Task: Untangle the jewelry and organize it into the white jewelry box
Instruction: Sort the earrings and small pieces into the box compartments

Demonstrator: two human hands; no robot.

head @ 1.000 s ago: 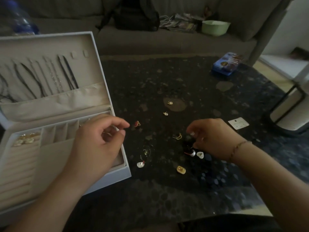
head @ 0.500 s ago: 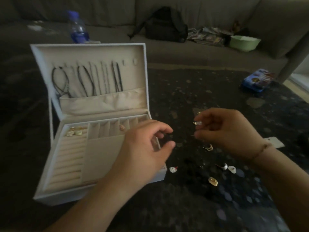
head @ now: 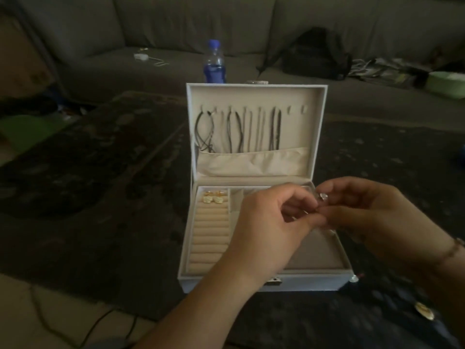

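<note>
Both hands meet above the open white jewelry box (head: pixel 254 282), fingertips together. The right hand (head: pixel 372 215) pinches a small pale earring (head: pixel 322 196), and the left hand (head: pixel 266 222) curls its fingers against the same piece — how firmly cannot be told. Gold earrings (head: pixel 214 197) sit at the top of the ring rolls, necklaces (head: pixel 239 129) hang in the lid, and another earring (head: pixel 424 310) lies on the dark counter (head: pixel 100 197).
</note>
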